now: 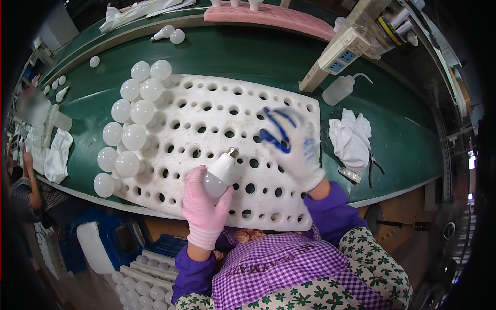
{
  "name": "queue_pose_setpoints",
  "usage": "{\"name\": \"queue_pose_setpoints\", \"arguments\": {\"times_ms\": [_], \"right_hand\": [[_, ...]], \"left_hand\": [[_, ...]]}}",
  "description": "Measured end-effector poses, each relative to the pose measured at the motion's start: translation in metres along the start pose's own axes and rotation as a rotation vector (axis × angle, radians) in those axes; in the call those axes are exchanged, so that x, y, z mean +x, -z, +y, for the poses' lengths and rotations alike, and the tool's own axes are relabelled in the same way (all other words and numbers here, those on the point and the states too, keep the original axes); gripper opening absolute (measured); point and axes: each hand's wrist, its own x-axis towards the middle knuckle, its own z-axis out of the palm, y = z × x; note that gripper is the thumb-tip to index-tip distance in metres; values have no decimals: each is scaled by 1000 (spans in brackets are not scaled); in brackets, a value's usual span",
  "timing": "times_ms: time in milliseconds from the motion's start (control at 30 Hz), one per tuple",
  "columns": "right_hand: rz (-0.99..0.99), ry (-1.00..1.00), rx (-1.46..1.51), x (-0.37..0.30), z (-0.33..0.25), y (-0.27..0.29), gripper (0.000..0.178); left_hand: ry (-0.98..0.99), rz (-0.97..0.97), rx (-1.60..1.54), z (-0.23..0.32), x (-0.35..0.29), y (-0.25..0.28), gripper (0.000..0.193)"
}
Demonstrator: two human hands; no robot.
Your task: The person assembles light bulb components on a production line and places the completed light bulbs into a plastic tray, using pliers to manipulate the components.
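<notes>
My left hand (202, 206), in a pink knitted glove, is closed round the round white globe of a light bulb (221, 168). The bulb tilts, its metal screw base pointing up and away from me. My right hand (295, 147), in a white glove with blue-coated fingers, hovers over the right side of the white foam board (217, 140); motion blurs it, but its fingers look apart, with nothing seen between them. Rows of round holes run across the board. Several white bulbs (134, 137) stand in its holes along the left edge, globes outward.
On the green table (248, 57), a white squeeze bottle (339, 90), a white cloth (350, 133) and pliers (376, 168) lie at the right. A post with power sockets (343, 57) rises behind them. Loose bulbs (168, 33) lie at the back. A co-worker's arm (32, 178) shows at far left.
</notes>
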Motion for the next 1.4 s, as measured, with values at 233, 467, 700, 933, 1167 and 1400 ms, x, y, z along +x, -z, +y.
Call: {"name": "queue_pose_setpoints", "arguments": {"times_ms": [233,467,700,933,1167,1400], "right_hand": [[-117,-164,-415,-28,62,-2,65],[-201,122,-6,-19,-8,-3,52],[-366,323,-267,-30,-29,-15,51],[-355,319,-487,-23,-38,-15,45],[-283,223,-361,-25,-23,-28,46],[-230,248,-167,-41,-30,-32,47]], "left_hand": [[-149,-42,261,3,1,-25,67],[-147,-27,305,1,0,-30,68],[-201,-10,265,0,-1,-32,64],[-222,-39,278,0,0,-29,65],[-98,-94,209,4,4,-25,67],[-97,-107,193,4,8,-21,67]]}}
